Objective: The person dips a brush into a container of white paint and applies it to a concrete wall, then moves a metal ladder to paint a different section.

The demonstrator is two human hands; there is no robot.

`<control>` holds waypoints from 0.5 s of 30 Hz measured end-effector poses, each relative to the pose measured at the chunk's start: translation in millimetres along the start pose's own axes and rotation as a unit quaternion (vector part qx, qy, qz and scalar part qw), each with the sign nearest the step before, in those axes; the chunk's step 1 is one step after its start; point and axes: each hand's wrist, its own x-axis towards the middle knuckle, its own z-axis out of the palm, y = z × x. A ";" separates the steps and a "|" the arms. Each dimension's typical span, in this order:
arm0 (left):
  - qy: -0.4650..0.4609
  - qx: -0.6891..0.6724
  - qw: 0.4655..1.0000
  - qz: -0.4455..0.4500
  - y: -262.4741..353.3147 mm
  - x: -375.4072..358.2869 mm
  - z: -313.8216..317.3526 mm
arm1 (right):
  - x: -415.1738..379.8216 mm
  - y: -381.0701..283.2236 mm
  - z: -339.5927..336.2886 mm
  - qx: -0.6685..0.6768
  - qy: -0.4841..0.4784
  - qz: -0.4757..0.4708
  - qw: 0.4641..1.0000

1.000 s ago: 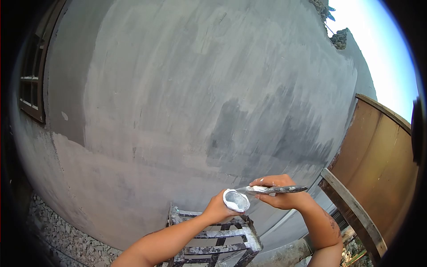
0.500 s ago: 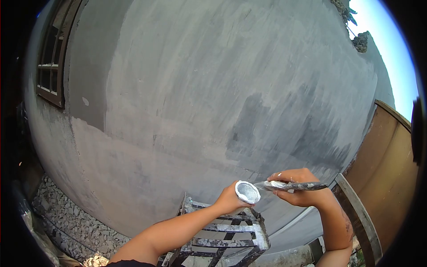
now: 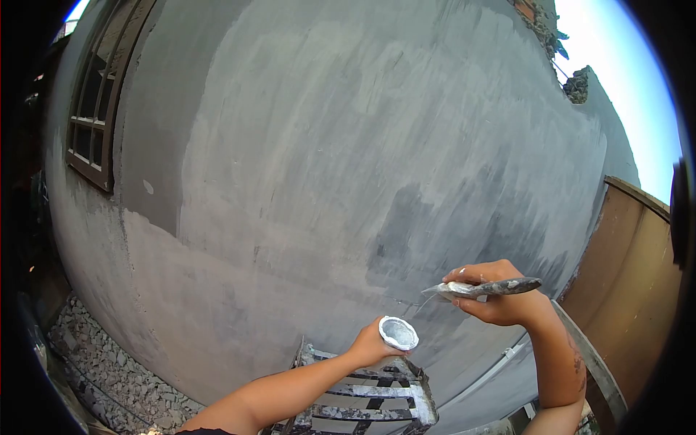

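My left hand [image 3: 371, 346] grips a small round cup [image 3: 398, 333] with whitish-grey paint inside, held low in the middle. My right hand [image 3: 494, 293] holds a paintbrush [image 3: 480, 289] with a dark handle; its wet bristle tip points left and sits just above and right of the cup, apart from it. In front of both hands rises a large grey plastered wall [image 3: 348, 145] with a darker wet patch [image 3: 435, 225] just beyond the brush tip.
A paint-spattered metal ladder or stand [image 3: 370, 395] stands below my left arm. A barred window [image 3: 98, 123] sits in the wall at upper left. Gravel [image 3: 101, 370] lies at the wall's foot. A brown wooden panel [image 3: 638, 268] stands at right.
My right hand has lifted the brush out of the cup and up to the right. The cup dropped slightly. The view has tilted upward and left.
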 end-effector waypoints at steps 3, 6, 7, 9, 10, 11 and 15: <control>-0.004 0.010 1.000 -0.006 0.0 -1.2 -0.2 | 12.7 -6.2 -2.7 -0.002 -0.007 -0.013 1.000; 0.003 -0.008 1.000 0.007 0.6 -4.0 3.4 | 27.7 -16.6 -4.8 0.001 -0.026 -0.010 1.000; -0.005 -0.001 1.000 0.007 1.6 -3.8 3.6 | 34.9 -20.8 -7.4 0.000 -0.025 -0.022 0.999; -0.015 0.007 1.000 0.004 0.7 -3.9 4.7 | 50.4 -24.8 -13.4 0.000 -0.024 -0.033 0.999; -0.031 0.024 0.999 0.016 -1.3 -3.3 5.9 | 60.0 -24.8 -17.6 -0.016 0.000 -0.061 0.998; -0.048 0.043 0.998 0.028 -2.4 -2.5 6.0 | 70.4 -23.7 -23.2 -0.033 0.024 -0.089 0.995; -0.066 0.041 0.997 -0.007 -1.2 -3.6 5.7 | 124.2 -12.9 -62.0 -0.047 0.149 -0.100 0.983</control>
